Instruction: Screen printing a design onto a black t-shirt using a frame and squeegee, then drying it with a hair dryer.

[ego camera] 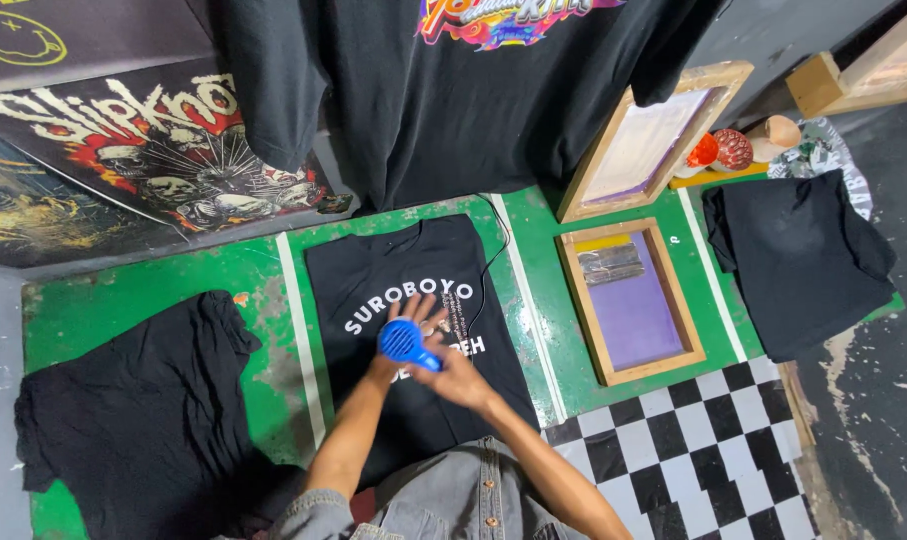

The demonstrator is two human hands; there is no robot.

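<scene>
The person stands over a green table (123, 300) where a black T-shirt (403, 270) with white letters lies flat. The right hand (453, 372) is wrapped around the handle of a small blue hair dryer (405, 343) and holds it just above the print. The left hand (415, 318) lies on the shirt with fingers spread, partly behind the dryer. A wooden screen frame (633, 300) lies to the right, and a crumpled black cloth (138, 410) to the left
</scene>
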